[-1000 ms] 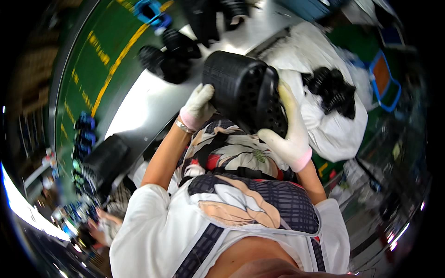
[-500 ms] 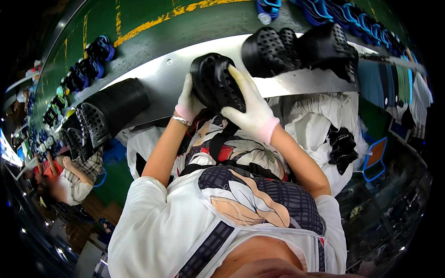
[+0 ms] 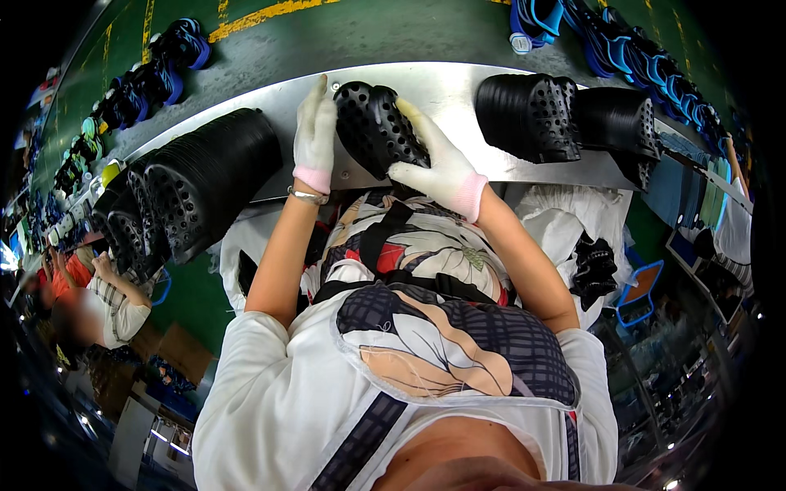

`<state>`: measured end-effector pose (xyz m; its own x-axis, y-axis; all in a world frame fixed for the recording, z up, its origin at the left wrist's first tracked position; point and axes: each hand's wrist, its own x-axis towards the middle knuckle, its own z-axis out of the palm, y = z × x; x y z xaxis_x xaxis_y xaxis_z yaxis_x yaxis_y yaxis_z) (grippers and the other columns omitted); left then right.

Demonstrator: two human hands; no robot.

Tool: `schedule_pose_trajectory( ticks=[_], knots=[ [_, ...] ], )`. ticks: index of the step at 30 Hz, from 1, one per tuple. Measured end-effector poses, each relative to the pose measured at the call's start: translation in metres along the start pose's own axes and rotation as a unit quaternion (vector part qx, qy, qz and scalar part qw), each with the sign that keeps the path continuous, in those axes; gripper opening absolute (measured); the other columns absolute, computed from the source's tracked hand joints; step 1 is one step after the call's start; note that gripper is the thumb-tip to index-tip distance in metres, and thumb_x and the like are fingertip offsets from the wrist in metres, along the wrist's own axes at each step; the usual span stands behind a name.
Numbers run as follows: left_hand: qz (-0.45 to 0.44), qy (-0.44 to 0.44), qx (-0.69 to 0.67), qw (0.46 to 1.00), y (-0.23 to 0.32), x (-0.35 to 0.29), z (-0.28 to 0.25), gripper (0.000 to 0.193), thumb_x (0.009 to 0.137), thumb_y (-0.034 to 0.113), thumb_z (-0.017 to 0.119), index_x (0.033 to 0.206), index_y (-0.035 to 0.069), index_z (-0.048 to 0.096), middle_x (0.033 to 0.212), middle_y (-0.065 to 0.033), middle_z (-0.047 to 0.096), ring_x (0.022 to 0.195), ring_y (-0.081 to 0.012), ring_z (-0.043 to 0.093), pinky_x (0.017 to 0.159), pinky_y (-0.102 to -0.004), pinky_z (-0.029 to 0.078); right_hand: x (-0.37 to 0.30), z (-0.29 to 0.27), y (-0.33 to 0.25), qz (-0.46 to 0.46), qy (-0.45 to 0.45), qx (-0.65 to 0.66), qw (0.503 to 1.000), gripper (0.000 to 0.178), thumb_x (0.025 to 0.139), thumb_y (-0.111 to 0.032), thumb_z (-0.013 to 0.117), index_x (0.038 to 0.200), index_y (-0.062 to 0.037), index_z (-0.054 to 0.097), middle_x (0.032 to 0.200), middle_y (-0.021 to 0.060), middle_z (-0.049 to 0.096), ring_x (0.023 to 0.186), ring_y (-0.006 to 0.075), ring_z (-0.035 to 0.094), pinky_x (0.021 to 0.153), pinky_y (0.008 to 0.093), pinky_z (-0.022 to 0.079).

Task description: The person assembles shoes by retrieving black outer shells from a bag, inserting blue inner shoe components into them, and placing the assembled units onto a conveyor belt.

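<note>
Both my hands wear white gloves with pink cuffs. A pair of black clogs with round holes (image 3: 378, 123) is in front of me at the metal bench, toes toward me. My right hand (image 3: 440, 159) grips the pair from the right, fingers along the far side and thumb near the toes. On the other side, my left hand (image 3: 315, 131) is held upright with its fingers straight, a small gap between it and the clogs. To the left lies a long row of nested black clogs (image 3: 217, 164); farther right are more nested black clogs (image 3: 520, 114).
The shiny metal bench (image 3: 442, 90) curves across in front of me. Beyond it, blue and black footwear (image 3: 622, 49) stands in rows. White bags (image 3: 557, 217) hang below the bench at right, near a blue-framed chair (image 3: 640, 290). A co-worker (image 3: 115, 307) sits at far left.
My left hand has come off the clogs and straightened its fingers. The clogs have tilted lower toward the bench. The whole view has shifted slightly.
</note>
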<state>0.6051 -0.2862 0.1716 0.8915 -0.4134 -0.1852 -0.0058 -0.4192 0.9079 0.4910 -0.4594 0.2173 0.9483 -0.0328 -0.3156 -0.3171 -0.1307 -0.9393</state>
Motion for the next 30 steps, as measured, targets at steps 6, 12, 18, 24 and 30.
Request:
schedule_pose_trajectory(
  ticks=[6, 12, 18, 24, 30],
  knots=[
    [-0.004, -0.072, 0.028, 0.997, -0.006, 0.018, 0.012, 0.054, 0.091, 0.032, 0.056, 0.133, 0.001, 0.044, 0.132, -0.0190, 0.048, 0.122, -0.0276, 0.046, 0.104, -0.0328, 0.032, -0.011, -0.018, -0.004, 0.013, 0.036, 0.068, 0.997, 0.080, 0.074, -0.016, 0.065, 0.142, 0.0000, 0.026, 0.140, 0.0199, 0.037, 0.130, 0.0271, 0.037, 0.108, 0.0339, 0.029],
    [-0.090, -0.083, -0.010, 0.992, -0.012, 0.012, 0.008, 0.053, 0.095, 0.028, 0.050, 0.137, -0.002, 0.038, 0.136, -0.0144, 0.044, 0.124, -0.0217, 0.042, 0.107, -0.0324, 0.029, -0.049, -0.043, 0.006, 0.016, 0.084, -0.024, 0.996, 0.074, 0.071, -0.018, 0.063, 0.138, -0.0072, 0.033, 0.135, 0.0210, 0.040, 0.125, 0.0327, 0.041, 0.106, 0.0374, 0.034],
    [-0.064, -0.090, 0.015, 0.994, 0.002, 0.014, 0.021, 0.057, 0.096, 0.033, 0.044, 0.139, -0.003, 0.033, 0.139, -0.0162, 0.040, 0.124, -0.0237, 0.043, 0.105, -0.0332, 0.032, -0.156, -0.069, 0.056, 0.063, 0.169, -0.027, 0.983, 0.073, 0.071, -0.019, 0.062, 0.138, -0.0060, 0.034, 0.137, 0.0191, 0.039, 0.128, 0.0321, 0.038, 0.108, 0.0363, 0.031],
    [0.128, 0.064, 0.223, 0.964, 0.051, -0.009, 0.041, 0.056, 0.095, 0.031, 0.048, 0.131, -0.011, 0.040, 0.137, -0.0246, 0.041, 0.122, -0.0311, 0.046, 0.104, -0.0362, 0.034, -0.306, -0.108, 0.140, 0.123, 0.404, -0.068, 0.904, 0.074, 0.070, -0.024, 0.064, 0.136, -0.0059, 0.036, 0.135, 0.0219, 0.042, 0.125, 0.0360, 0.040, 0.106, 0.0373, 0.032],
    [0.312, 0.083, 0.264, 0.909, 0.120, -0.061, 0.133, 0.043, 0.093, 0.019, 0.048, 0.127, -0.008, 0.047, 0.126, -0.0248, 0.049, 0.110, -0.0300, 0.054, 0.094, -0.0362, 0.044, -0.435, -0.166, 0.249, 0.284, 0.648, -0.086, 0.702, 0.071, 0.071, -0.026, 0.063, 0.136, -0.0161, 0.037, 0.134, 0.0223, 0.042, 0.119, 0.0391, 0.045, 0.102, 0.0397, 0.038]
  ],
)
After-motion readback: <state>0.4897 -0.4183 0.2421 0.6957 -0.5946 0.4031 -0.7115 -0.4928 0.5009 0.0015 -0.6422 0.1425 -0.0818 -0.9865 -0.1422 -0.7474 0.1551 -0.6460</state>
